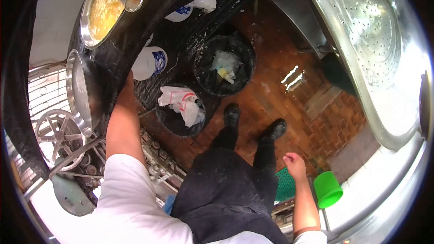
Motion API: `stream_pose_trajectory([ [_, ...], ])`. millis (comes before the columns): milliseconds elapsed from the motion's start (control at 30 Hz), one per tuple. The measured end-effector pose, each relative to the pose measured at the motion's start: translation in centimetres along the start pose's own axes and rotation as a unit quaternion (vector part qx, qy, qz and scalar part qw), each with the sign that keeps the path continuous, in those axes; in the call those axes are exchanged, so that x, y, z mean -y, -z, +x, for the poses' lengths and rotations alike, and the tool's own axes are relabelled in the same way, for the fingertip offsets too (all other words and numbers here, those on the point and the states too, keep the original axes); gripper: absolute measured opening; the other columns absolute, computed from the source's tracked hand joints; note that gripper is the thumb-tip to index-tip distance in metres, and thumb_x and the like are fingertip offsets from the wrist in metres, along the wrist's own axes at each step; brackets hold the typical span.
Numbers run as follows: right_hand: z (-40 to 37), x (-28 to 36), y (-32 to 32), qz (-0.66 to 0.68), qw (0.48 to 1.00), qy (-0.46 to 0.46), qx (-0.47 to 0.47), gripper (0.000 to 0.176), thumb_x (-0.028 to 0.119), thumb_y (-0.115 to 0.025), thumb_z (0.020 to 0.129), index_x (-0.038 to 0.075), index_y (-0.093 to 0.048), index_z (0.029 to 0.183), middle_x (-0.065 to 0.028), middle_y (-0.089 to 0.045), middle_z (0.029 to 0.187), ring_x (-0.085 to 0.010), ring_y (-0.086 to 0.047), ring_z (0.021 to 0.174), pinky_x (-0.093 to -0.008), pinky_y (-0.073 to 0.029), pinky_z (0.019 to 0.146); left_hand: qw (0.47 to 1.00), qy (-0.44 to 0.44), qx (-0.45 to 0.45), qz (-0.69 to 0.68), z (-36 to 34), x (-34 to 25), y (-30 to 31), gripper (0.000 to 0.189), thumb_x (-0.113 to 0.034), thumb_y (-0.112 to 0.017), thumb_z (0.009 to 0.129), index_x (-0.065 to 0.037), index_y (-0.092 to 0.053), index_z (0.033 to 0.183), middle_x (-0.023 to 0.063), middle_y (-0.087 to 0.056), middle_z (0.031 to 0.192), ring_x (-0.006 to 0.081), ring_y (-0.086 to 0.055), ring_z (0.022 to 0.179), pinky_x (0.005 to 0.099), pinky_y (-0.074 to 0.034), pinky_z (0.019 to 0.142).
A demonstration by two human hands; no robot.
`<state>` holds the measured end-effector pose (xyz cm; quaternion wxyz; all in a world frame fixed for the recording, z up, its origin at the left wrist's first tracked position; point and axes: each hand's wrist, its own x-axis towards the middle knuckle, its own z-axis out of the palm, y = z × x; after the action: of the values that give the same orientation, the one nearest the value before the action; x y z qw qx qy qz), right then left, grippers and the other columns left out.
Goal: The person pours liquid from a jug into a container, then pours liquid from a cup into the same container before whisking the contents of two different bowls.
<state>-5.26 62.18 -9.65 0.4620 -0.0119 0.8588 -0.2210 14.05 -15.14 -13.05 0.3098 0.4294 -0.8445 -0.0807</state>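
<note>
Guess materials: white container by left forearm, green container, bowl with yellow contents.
White container: probably plastic, smooth; milky, even body.
Green container: likely plastic, smooth; one solid bright colour.
Bowl: looks like polished metal, perhaps stainless steel; silvery, reflective rim.

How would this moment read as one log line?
left hand: hidden, arm beside white container | right hand: loosely curled, near green container

Whisk (132,2) in bowl (84,28), container (143,65) (left of bins (245,76))
</note>
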Motion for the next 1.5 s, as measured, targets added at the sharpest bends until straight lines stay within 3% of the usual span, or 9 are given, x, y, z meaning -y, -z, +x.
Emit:
stream_pose_trajectory([
  [167,-0.2,1.5,-0.7,0.048,0.999,0.002,0.021,0.033,0.028,-0.072,0.085,0.003,-0.070,0.107,-0.0113,-0.072,0.090,-0.0198,-0.068,0.083,-0.0321,-0.053,0.078,0.947,0.010,-0.002,-0.321,-2.6,4.0,-1.5,0.061,-0.042,-0.063,0.093,0.000,-0.052,0.136,0.0210,-0.053,0.139,0.0378,-0.045,0.132,0.0443,-0.033,0.111],
  [267,-0.2,2.0,-0.8,0.027,0.999,0.001,0.030,0.034,0.029,-0.071,0.085,0.003,-0.070,0.108,-0.0115,-0.072,0.092,-0.0204,-0.068,0.084,-0.0325,-0.052,0.078,0.962,0.242,0.094,0.090,-5.1,-9.3,4.6,0.069,-0.041,-0.073,0.085,0.002,-0.052,0.135,0.0203,-0.054,0.138,0.0385,-0.048,0.130,0.0441,-0.037,0.108],
  [533,-0.4,2.3,-0.9,0.011,0.999,0.019,0.024,0.035,0.031,-0.070,0.085,0.004,-0.070,0.108,-0.0126,-0.073,0.094,-0.0230,-0.069,0.086,-0.0338,-0.053,0.080,0.976,0.182,0.115,-0.022,-8.9,-14.0,3.3,0.067,-0.029,-0.078,0.081,0.006,-0.052,0.131,0.0266,-0.060,0.125,0.0372,-0.059,0.117,0.0424,-0.045,0.100],
  [733,-1.3,6.5,1.3,0.024,0.997,0.073,0.006,0.033,0.028,-0.068,0.086,0.004,-0.069,0.108,-0.0135,-0.072,0.093,-0.0261,-0.070,0.085,-0.0356,-0.054,0.078,0.954,0.194,0.037,-0.227,-7.5,-19.7,0.6,0.048,-0.015,-0.075,0.085,0.007,-0.053,0.122,0.0199,-0.065,0.116,0.0281,-0.064,0.105,0.0367,-0.048,0.094],
  [800,-2.1,8.4,1.6,0.036,0.996,0.085,-0.006,0.031,0.027,-0.068,0.086,0.004,-0.069,0.108,-0.0134,-0.071,0.094,-0.0260,-0.070,0.084,-0.0357,-0.054,0.078,0.948,0.190,0.120,-0.225,-8.8,-20.2,1.4,0.051,-0.012,-0.074,0.086,0.006,-0.049,0.126,0.0168,-0.064,0.116,0.0262,-0.063,0.104,0.0358,-0.048,0.094],
  [933,-2.7,13.0,1.9,0.026,0.968,0.233,-0.088,0.028,0.023,-0.067,0.086,0.006,-0.068,0.107,-0.0140,-0.070,0.100,-0.0294,-0.068,0.092,-0.0380,-0.055,0.080,0.868,0.330,0.164,-0.334,-12.8,-33.0,4.6,0.058,-0.006,-0.071,0.086,0.002,-0.041,0.135,0.0124,-0.064,0.115,0.0199,-0.061,0.105,0.0351,-0.048,0.094],
  [1067,-3.6,18.7,3.0,-0.043,0.913,0.369,-0.172,0.046,0.028,-0.072,0.082,0.008,-0.061,0.122,-0.0136,-0.064,0.121,-0.0330,-0.059,0.114,-0.0430,-0.047,0.097,0.804,0.306,0.230,-0.456,-16.7,-41.9,6.0,0.067,-0.002,-0.067,0.088,0.002,-0.030,0.144,0.0137,-0.064,0.114,0.0193,-0.061,0.104,0.0329,-0.049,0.093],
  [1333,-8.7,17.4,10.0,-0.060,0.867,0.433,-0.242,0.030,0.022,-0.075,0.072,0.005,-0.064,0.094,-0.0101,-0.063,0.085,-0.0332,-0.062,0.083,-0.0462,-0.047,0.076,0.641,0.284,0.438,-0.563,-23.4,-56.7,15.3,0.089,-0.001,-0.064,0.089,0.001,-0.002,0.154,0.0115,-0.060,0.109,0.0155,-0.058,0.107,0.0329,-0.048,0.095],
  [1500,-14.5,16.1,15.8,0.066,0.884,0.384,-0.258,0.021,0.005,-0.062,0.074,0.007,-0.066,0.094,-0.0147,-0.067,0.085,-0.0360,-0.064,0.079,-0.0442,-0.051,0.074,0.618,0.162,0.578,-0.507,-22.0,-63.2,18.0,0.088,-0.009,-0.067,0.090,0.004,-0.008,0.154,0.0217,-0.056,0.131,0.0207,-0.056,0.117,0.0342,-0.047,0.099],
])
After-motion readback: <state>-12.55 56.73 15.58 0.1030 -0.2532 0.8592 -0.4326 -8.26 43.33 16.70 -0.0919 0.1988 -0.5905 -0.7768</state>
